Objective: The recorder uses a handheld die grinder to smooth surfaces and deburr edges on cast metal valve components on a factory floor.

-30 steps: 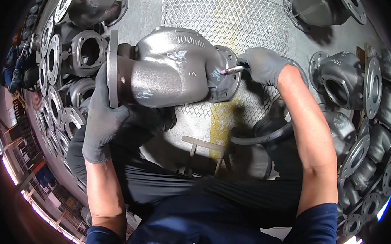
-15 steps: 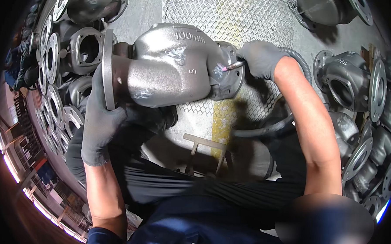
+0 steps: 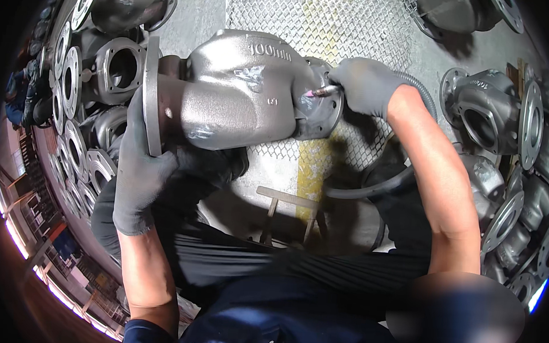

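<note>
A grey cast-metal valve body (image 3: 234, 108) lies on its side in front of me, with a round flange at each end. My left hand (image 3: 144, 178), in a dark grey glove, is closed around the rim of its left flange. In my gloved right hand (image 3: 365, 85) is a slim die grinder (image 3: 328, 90) with a pink tip. That tip meets the casting beside the right flange, on a patch brighter than the surrounding rough skin. My fingers cover most of the tool's body.
Beneath the casting is a metal mesh grate (image 3: 281, 12) with a yellow stripe. A ribbed grey hose (image 3: 372, 189) loops below my right hand. A small wooden stool (image 3: 288, 198) stands between my legs. More flanged castings crowd the left side and the right (image 3: 491, 113).
The grinder's tip has shifted slightly left and up along the casting, my right hand with it. My left hand keeps its grip on the flange.
</note>
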Demonstrator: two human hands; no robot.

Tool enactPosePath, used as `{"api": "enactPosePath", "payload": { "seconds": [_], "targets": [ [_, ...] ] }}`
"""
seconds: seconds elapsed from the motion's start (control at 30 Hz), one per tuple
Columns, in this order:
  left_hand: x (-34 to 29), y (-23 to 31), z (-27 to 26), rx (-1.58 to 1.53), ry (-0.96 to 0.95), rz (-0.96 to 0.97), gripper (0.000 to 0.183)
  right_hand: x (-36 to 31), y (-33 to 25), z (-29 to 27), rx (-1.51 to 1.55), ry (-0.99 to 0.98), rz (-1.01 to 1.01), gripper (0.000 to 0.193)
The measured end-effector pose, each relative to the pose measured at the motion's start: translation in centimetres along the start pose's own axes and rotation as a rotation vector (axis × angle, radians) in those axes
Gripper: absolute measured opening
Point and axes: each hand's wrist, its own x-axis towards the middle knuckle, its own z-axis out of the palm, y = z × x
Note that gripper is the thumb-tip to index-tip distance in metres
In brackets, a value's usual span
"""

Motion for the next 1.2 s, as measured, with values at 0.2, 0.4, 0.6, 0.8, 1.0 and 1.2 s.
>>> {"api": "enactPosePath", "payload": {
  "seconds": [0.2, 0.4, 0.6, 0.8, 1.0, 1.2],
  "targets": [
    [0.1, -0.3, 0.3, -0.023, 0.002, 0.034, 0.101, 0.1, -0.2, 1.7, -0.038, 0.036, 0.024, 0.019],
    [-0.1, -0.3, 0.4, -0.051, 0.005, 0.026, 0.101, 0.3, -0.6, 1.4, -0.043, -0.001, 0.021, 0.019],
    [-0.2, 0.2, 0.5, -0.049, 0.012, 0.038, 0.100, 0.0, -1.1, 2.1, -0.032, 0.054, 0.015, 0.019],
    [-0.2, -0.1, 0.4, -0.036, 0.013, 0.019, 0.098, -0.2, -2.6, 1.4, -0.005, 0.049, 0.040, 0.023],
    [-0.3, 0.2, 0.5, -0.037, 0.016, 0.010, 0.098, -0.7, -3.6, 1.4, -0.005, 0.037, 0.054, 0.024],
    [-0.2, 0.3, 0.6, -0.046, 0.016, -0.010, 0.099, -0.9, -3.1, 1.2, -0.027, 0.039, 0.048, 0.021]
  ]
}}
